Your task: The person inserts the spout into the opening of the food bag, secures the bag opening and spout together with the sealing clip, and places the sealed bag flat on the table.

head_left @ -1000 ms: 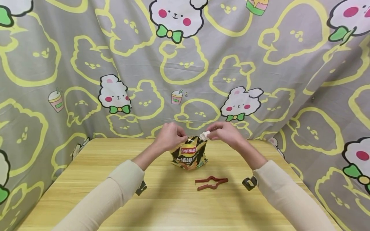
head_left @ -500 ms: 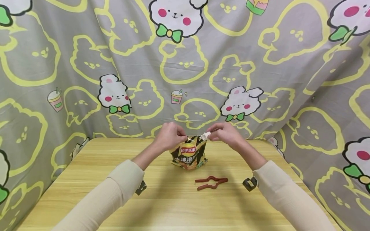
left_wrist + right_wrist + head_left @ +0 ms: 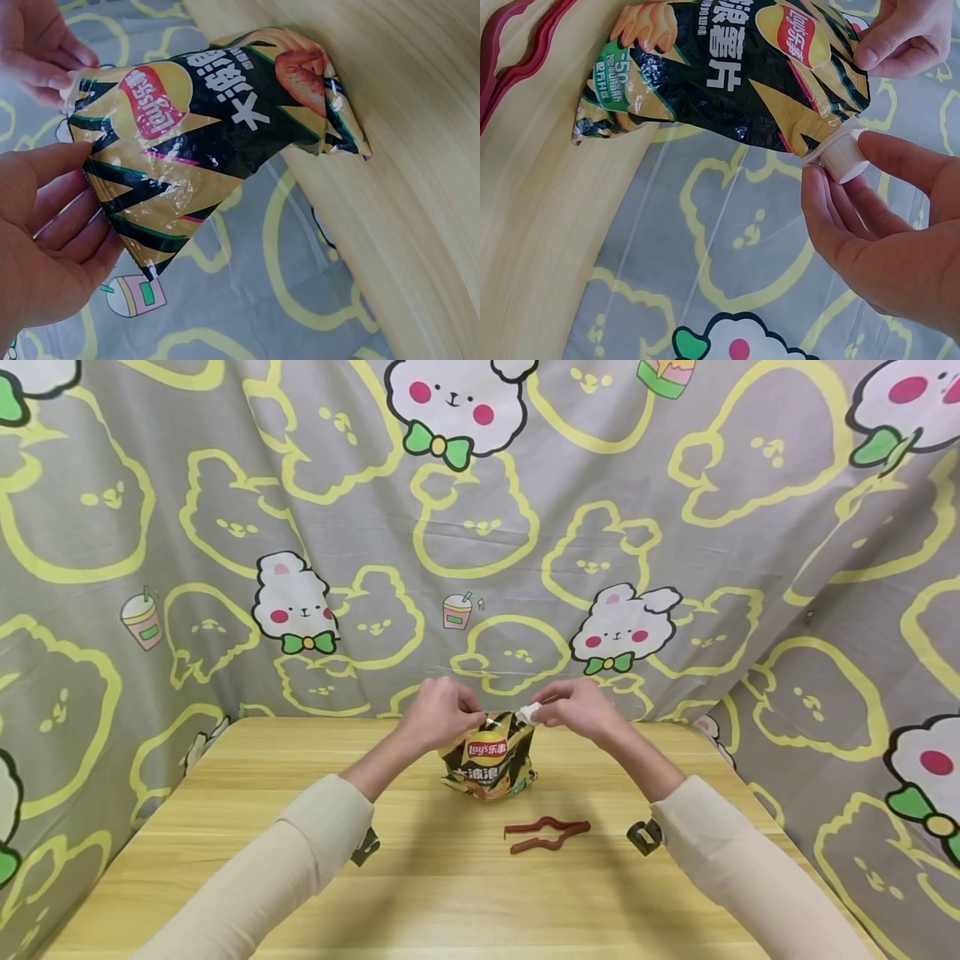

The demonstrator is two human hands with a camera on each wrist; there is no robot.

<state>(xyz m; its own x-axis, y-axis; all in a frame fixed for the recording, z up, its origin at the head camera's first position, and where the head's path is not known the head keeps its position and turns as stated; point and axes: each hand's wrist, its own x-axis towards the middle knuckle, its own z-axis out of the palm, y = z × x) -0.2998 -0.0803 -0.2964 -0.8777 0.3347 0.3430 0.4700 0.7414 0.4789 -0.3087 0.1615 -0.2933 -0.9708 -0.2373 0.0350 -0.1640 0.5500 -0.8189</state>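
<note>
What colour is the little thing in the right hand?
The little thing is white, clearest in the right wrist view.

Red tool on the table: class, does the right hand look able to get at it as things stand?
Probably, once freed: the right hand pinches the white piece at a top corner of the bag. The red tool lies apart from the bag, nothing visible covering it.
</note>
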